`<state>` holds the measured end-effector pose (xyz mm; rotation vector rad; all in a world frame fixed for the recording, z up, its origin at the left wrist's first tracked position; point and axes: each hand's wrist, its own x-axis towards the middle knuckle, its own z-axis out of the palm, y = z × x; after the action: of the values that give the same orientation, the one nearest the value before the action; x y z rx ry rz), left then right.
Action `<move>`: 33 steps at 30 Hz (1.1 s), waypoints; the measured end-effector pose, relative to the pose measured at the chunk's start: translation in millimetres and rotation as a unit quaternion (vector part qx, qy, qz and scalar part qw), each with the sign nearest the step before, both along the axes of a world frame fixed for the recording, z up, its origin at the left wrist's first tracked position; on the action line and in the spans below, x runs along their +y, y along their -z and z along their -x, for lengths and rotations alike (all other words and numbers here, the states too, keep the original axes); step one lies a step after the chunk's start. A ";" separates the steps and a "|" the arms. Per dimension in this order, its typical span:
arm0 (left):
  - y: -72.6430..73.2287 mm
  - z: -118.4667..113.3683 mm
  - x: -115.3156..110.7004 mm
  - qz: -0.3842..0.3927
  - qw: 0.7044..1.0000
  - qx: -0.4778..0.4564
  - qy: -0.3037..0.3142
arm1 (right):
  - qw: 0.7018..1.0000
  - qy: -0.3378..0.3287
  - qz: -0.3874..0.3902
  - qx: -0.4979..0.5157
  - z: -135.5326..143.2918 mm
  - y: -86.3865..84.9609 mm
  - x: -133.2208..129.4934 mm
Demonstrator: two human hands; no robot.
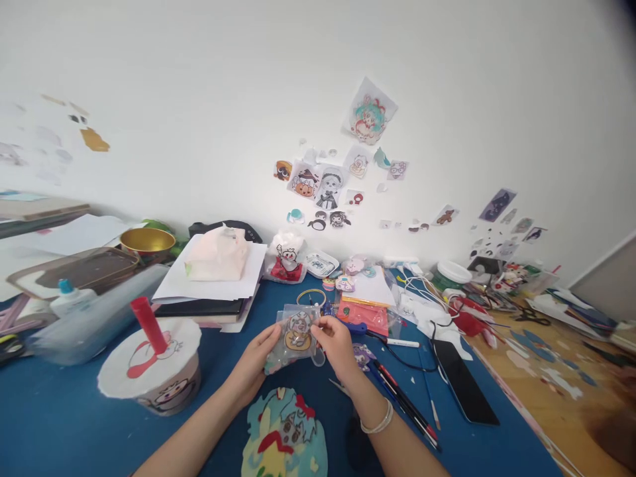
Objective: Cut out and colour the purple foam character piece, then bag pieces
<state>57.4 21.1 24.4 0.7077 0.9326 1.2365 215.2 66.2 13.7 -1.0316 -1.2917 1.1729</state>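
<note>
Between my two hands is a small clear plastic bag (298, 334) with a cartoon figure in brown and grey showing through it. My left hand (258, 354) grips its left edge, fingers behind and thumb in front. At the upper right edge, my right hand (335, 341) pinches it between thumb and forefinger; a white bracelet circles that wrist. Below the hands, on the blue tabletop (218, 397), lies a colourful felt-like cartoon character piece (285, 434) in light blue, yellow and red. What else may be inside the bag is hard to make out.
A lidded cup (171, 391) with a red straw (149, 324) stands at left. Right of my hands lie several pens (405, 404) and a black phone (464, 381). Papers under a plastic bag (218, 255) sit behind; scissors (539, 313) rest far right.
</note>
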 end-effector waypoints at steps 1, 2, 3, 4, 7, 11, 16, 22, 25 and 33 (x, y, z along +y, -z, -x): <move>0.6 -0.2 -0.1 -0.001 1.000 -0.001 0.002 | 1.000 0.002 -0.001 0.005 -0.8 0.6 0.3; 1.4 0.0 -0.1 -0.003 1.000 -0.002 0.003 | 1.000 0.006 -0.002 0.012 -1.8 1.3 0.9; 2.3 0.5 0.0 -0.005 1.000 -0.003 0.004 | 1.000 0.012 -0.002 0.021 -3.2 2.0 1.7; 3.3 1.4 0.4 -0.007 1.000 -0.005 0.002 | 0.999 0.021 -0.001 0.033 -5.0 2.5 2.8; 6.1 5.1 2.4 -0.009 1.000 -0.009 -0.013 | 0.996 0.041 0.014 0.076 -10.8 1.9 6.2; 5.8 5.2 2.9 -0.011 1.000 -0.013 -0.006 | 0.991 0.002 0.057 0.121 -8.6 -1.1 3.5; 4.6 -1.8 -1.4 -0.007 1.000 -0.013 0.014 | 0.984 -0.031 0.101 0.144 7.6 6.1 -5.1; 3.0 5.6 0.3 -0.042 0.996 -0.013 -0.073 | 0.982 0.053 0.081 0.161 2.4 16.2 4.8; 3.9 7.2 1.0 -0.104 0.991 0.026 -0.079 | 0.984 0.046 0.063 0.158 6.9 15.1 1.0; 23.5 8.1 10.6 -0.231 0.910 0.302 -0.162 | 0.996 -0.047 -0.015 0.070 40.2 12.4 -22.4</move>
<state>49.3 31.7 0.8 1.4116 1.3136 1.5929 174.9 43.9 1.4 -0.8601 -1.2546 1.2706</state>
